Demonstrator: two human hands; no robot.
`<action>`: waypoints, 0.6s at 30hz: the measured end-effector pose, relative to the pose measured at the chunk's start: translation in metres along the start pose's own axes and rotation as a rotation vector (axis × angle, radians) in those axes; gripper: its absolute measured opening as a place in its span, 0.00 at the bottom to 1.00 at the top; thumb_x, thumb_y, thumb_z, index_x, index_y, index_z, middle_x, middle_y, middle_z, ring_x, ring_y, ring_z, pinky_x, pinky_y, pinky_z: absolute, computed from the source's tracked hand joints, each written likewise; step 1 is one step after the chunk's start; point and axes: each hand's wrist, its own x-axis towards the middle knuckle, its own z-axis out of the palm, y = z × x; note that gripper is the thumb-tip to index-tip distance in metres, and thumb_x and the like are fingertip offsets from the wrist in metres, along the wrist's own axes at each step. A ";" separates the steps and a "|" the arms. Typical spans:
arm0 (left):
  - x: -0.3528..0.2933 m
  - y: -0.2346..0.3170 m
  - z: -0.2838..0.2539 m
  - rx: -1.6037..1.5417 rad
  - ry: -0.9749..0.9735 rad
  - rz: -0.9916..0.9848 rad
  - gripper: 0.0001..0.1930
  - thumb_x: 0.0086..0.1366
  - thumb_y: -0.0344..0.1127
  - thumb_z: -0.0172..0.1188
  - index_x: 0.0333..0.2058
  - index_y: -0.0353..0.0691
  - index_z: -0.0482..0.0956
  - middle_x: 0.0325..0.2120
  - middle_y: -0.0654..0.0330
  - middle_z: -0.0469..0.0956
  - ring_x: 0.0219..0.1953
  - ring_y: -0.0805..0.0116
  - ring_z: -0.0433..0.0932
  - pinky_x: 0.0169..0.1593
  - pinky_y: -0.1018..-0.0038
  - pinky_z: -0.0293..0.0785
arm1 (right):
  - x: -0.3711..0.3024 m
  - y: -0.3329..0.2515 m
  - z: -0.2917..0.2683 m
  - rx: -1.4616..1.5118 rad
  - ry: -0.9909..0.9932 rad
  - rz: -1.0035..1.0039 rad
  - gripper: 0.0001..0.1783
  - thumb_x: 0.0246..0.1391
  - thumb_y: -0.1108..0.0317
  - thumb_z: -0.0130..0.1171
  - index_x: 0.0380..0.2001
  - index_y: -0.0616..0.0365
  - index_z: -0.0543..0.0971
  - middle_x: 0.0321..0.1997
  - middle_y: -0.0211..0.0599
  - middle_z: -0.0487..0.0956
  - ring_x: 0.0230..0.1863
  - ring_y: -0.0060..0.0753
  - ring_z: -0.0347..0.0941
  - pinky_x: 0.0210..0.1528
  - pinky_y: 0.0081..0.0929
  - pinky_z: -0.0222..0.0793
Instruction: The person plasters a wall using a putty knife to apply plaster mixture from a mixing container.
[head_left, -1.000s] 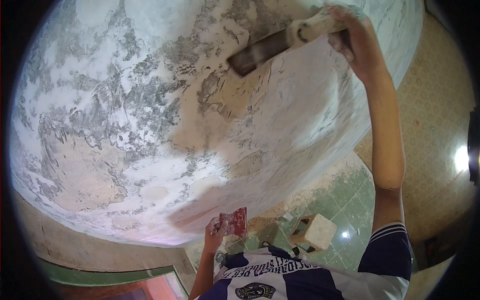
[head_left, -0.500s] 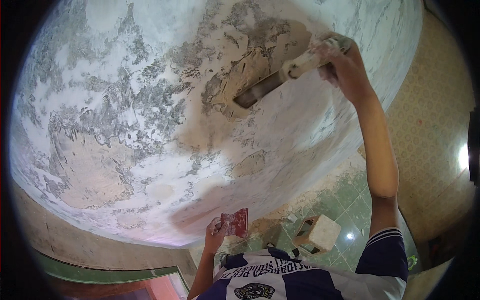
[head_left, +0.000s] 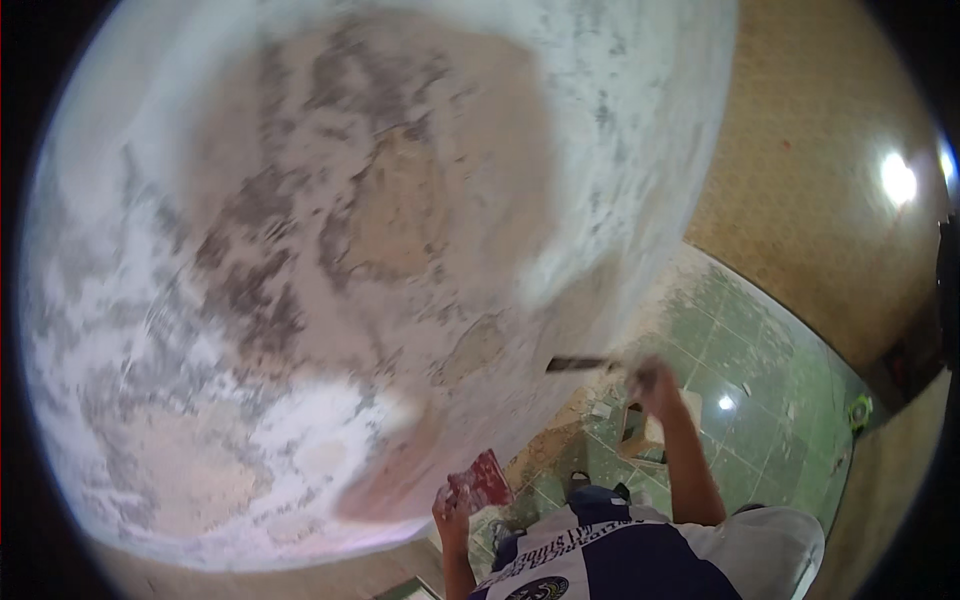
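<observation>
A large wall (head_left: 480, 230) with patchy white and grey coating and bare tan areas fills the left and middle of the head view. My right hand (head_left: 657, 388) is closed around the handle of a putty knife (head_left: 582, 364), whose dark blade points left near the wall's lower right part; motion blurs hand and handle, and I cannot tell whether the blade touches the wall. Low in front of my body, my left hand (head_left: 453, 505) grips a red plastic spreader (head_left: 484, 480) smeared with whitish residue.
Below lies a green tiled floor (head_left: 735, 445) with pale dust and debris along the wall's foot. A box-like stool (head_left: 632, 430) stands there, partly hidden by my right arm. At right is a tan patterned surface (head_left: 800, 190) with a bright light reflection. A small green item (head_left: 858, 413) sits at the far right.
My right hand with the putty knife has come down from high on the wall to nearer my body. The view has shifted; my left hand still holds the red spreader low.
</observation>
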 end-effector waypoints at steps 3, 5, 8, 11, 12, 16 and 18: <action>0.000 -0.023 0.000 -0.135 -0.199 -0.137 0.10 0.63 0.28 0.59 0.43 0.35 0.74 0.26 0.67 0.77 0.27 0.84 0.72 0.29 0.85 0.65 | -0.056 0.010 -0.001 0.045 0.181 0.107 0.18 0.59 0.52 0.55 0.39 0.57 0.77 0.35 0.37 0.79 0.31 0.30 0.76 0.30 0.25 0.73; 0.001 -0.023 0.016 -0.099 -0.284 -0.214 0.10 0.63 0.28 0.59 0.43 0.35 0.74 0.26 0.68 0.77 0.25 0.84 0.71 0.29 0.85 0.65 | -0.073 -0.010 0.007 -0.025 0.142 0.271 0.21 0.59 0.56 0.57 0.45 0.64 0.76 0.38 0.41 0.80 0.34 0.29 0.77 0.33 0.24 0.73; 0.029 -0.004 0.046 -0.046 -0.439 -0.276 0.11 0.63 0.27 0.58 0.45 0.35 0.74 0.28 0.65 0.78 0.27 0.83 0.72 0.29 0.84 0.67 | -0.075 -0.006 -0.009 -0.091 0.123 0.227 0.25 0.58 0.58 0.58 0.50 0.69 0.73 0.41 0.43 0.79 0.37 0.28 0.76 0.35 0.23 0.72; 0.017 0.013 0.117 -0.090 -0.474 -0.232 0.10 0.64 0.31 0.58 0.44 0.37 0.73 0.30 0.65 0.77 0.29 0.81 0.74 0.34 0.83 0.71 | -0.087 -0.040 -0.038 -0.001 0.122 0.161 0.23 0.56 0.65 0.58 0.51 0.69 0.72 0.38 0.39 0.78 0.36 0.24 0.74 0.34 0.21 0.70; 0.008 0.019 0.141 -0.071 -0.492 -0.224 0.10 0.64 0.31 0.58 0.44 0.37 0.73 0.30 0.65 0.77 0.29 0.81 0.74 0.34 0.83 0.71 | -0.095 -0.050 -0.050 0.014 0.133 0.140 0.23 0.56 0.65 0.58 0.51 0.69 0.72 0.38 0.39 0.78 0.36 0.24 0.74 0.34 0.21 0.70; 0.006 0.027 0.219 -0.125 -0.509 -0.183 0.14 0.64 0.29 0.58 0.47 0.32 0.72 0.38 0.57 0.79 0.37 0.71 0.80 0.43 0.75 0.78 | -0.113 -0.060 -0.086 -0.523 0.133 0.268 0.23 0.53 0.73 0.54 0.53 0.67 0.72 0.33 0.32 0.75 0.30 0.19 0.70 0.31 0.18 0.67; -0.006 0.015 0.273 -0.157 -0.526 -0.178 0.15 0.63 0.27 0.58 0.48 0.30 0.72 0.40 0.55 0.79 0.38 0.70 0.80 0.44 0.74 0.78 | -0.126 -0.080 -0.120 -0.664 0.128 0.275 0.23 0.52 0.74 0.53 0.53 0.66 0.72 0.32 0.30 0.73 0.29 0.18 0.69 0.30 0.17 0.66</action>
